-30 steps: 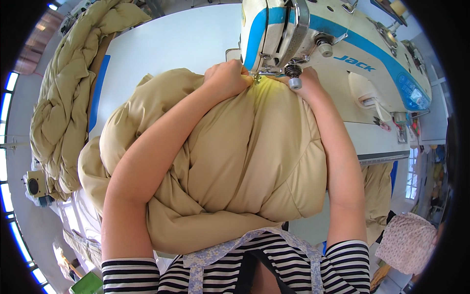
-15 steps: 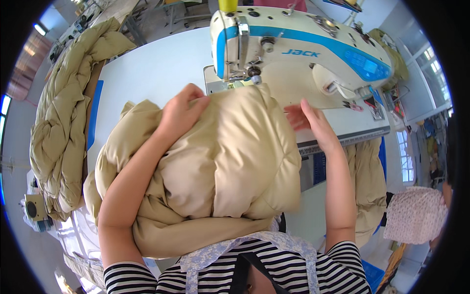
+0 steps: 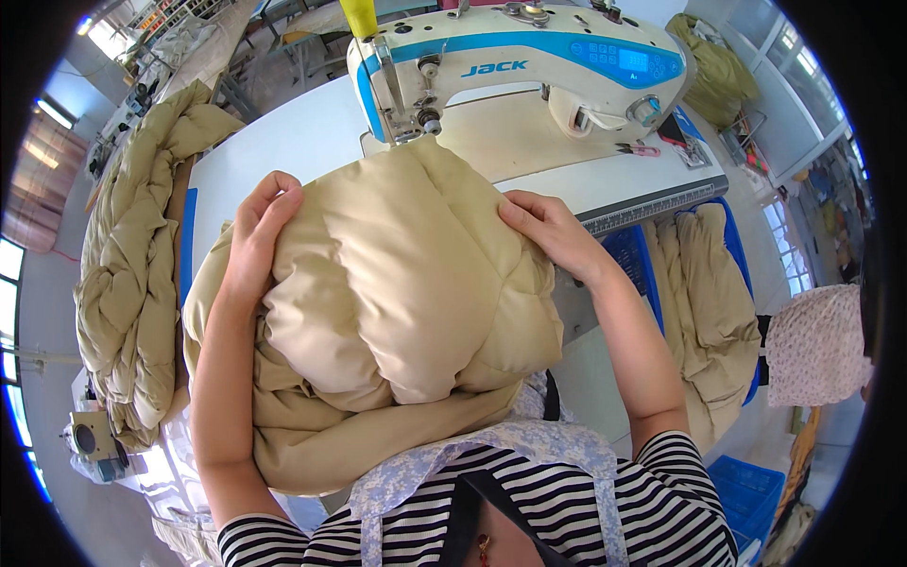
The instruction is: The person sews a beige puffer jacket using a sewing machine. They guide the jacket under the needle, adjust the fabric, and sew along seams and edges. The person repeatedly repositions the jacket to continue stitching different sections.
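Note:
A puffy beige quilted garment (image 3: 406, 255) lies bunched over my lap and the table's front edge. Its far edge reaches up to the needle end of a white and blue sewing machine (image 3: 510, 47). At the garment's upper left edge, my left hand (image 3: 263, 227) is closed on the fabric with curled fingers. My right hand (image 3: 557, 236) grips the right edge, thumb on top and fingers partly hidden behind the cloth. The machine's presser foot is mostly hidden behind the garment.
The white table (image 3: 274, 132) spreads to the left, with more beige padded pieces (image 3: 132, 283) heaped beyond its edge. Pink-handled snips (image 3: 641, 149) lie right of the machine. A blue crate (image 3: 732, 236) holding beige cloth stands at right. Another person's patterned garment (image 3: 817, 345) shows far right.
My right hand, apart from the garment before, now holds its right edge. My left hand has shifted left along the fabric. The view has moved, so the machine appears higher and further left.

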Demonstrator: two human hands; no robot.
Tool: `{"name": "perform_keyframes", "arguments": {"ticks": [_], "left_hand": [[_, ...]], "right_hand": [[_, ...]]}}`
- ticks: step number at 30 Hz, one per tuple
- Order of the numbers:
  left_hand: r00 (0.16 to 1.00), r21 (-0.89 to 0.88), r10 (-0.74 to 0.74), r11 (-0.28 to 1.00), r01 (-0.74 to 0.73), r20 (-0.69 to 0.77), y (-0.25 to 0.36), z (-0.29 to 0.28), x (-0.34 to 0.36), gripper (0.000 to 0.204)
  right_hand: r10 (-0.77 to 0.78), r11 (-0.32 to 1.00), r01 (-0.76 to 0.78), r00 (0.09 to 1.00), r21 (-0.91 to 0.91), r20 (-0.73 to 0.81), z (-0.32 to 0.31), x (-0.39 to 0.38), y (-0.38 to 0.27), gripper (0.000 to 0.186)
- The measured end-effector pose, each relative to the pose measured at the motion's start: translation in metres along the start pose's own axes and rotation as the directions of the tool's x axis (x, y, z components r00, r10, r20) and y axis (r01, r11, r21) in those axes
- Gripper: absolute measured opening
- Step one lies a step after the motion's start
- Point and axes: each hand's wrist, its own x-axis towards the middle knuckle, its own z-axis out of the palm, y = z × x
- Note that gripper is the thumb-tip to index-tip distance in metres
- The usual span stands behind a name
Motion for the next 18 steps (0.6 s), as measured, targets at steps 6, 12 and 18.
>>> {"name": "perform_keyframes", "arguments": {"ticks": [6,12,18], "left_hand": [[0.997,0.206,0.05,0.977,-0.061,0.058,0.013,-0.009,-0.02,0.028],[0.98,0.191,0.197,0.962,-0.196,0.019,0.02,-0.019,-0.06,0.019],[0.984,0.266,0.176,0.948,-0.176,0.025,0.029,-0.019,-0.088,0.015]], "right_hand": [[-0.204,0.979,0.203,0.966,-0.019,-0.159,0.014,-0.01,-0.004,0.029],[-0.468,0.884,0.444,0.831,-0.148,-0.302,0.025,-0.022,-0.013,0.016],[-0.474,0.88,0.464,0.865,-0.096,-0.162,0.022,-0.028,-0.005,0.025]]}}
